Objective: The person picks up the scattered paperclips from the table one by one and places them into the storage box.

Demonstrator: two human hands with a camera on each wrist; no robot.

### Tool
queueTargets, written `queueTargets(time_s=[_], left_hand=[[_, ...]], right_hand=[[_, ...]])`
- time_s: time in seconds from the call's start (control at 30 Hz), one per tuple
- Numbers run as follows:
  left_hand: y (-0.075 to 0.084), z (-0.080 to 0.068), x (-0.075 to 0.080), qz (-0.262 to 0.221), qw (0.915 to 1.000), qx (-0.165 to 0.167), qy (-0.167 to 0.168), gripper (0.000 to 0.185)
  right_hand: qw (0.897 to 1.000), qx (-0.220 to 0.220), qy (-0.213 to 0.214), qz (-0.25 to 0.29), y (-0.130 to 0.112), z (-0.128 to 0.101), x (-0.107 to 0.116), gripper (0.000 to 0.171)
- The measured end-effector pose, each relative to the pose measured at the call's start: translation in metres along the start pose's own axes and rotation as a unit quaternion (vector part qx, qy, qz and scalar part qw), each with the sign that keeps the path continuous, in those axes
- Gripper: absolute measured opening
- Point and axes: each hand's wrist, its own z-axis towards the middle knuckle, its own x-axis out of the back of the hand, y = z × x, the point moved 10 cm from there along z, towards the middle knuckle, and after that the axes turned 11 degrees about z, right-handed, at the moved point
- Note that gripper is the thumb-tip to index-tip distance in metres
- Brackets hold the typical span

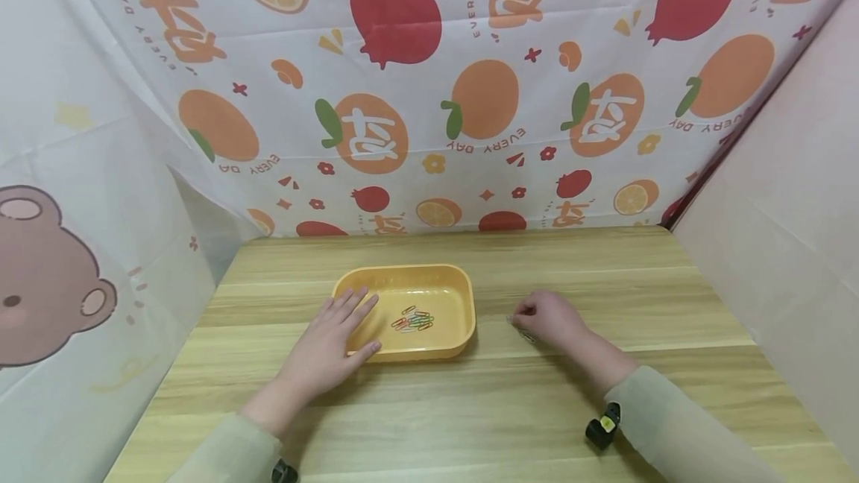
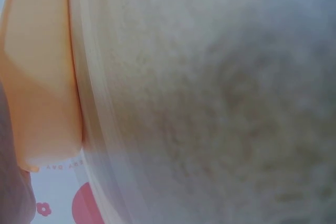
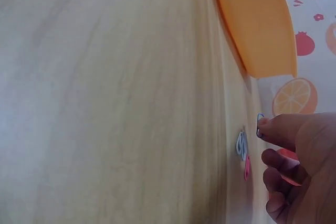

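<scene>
My left hand lies over the left end of a yellow plastic tray, its fingers spread and fairly straight across the rim. Several colored paper clips are heaped on the tray's floor. To the right of the tray, my right hand pinches a paper clip between thumb and fingertip, just above the tabletop. Beside those fingertips, pale paper clips and a pink paper clip lie on the wood. The left wrist view has only the tray's outer wall, the tabletop and a sliver of hand.
The wood-grain table meets a fruit-print cloth at the back. White cloth walls stand at both sides, the left one with a bear print. A black wrist device sits at my right cuff.
</scene>
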Motion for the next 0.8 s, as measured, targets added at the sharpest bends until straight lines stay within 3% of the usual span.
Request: queueTargets(time_s=[0.33,0.8], left_hand=[[-0.003,0.000,-0.004,-0.007,0.9998,0.005,-0.019,0.077],[-0.004,0.002,-0.003,-0.005,0.9998,0.005,-0.016,0.076]], right_hand=[[1.000,0.005,0.005,0.020,-0.001,0.002,0.008,0.006],[0.997,0.001,0.016,0.081,-0.005,0.009,0.015,0.011]])
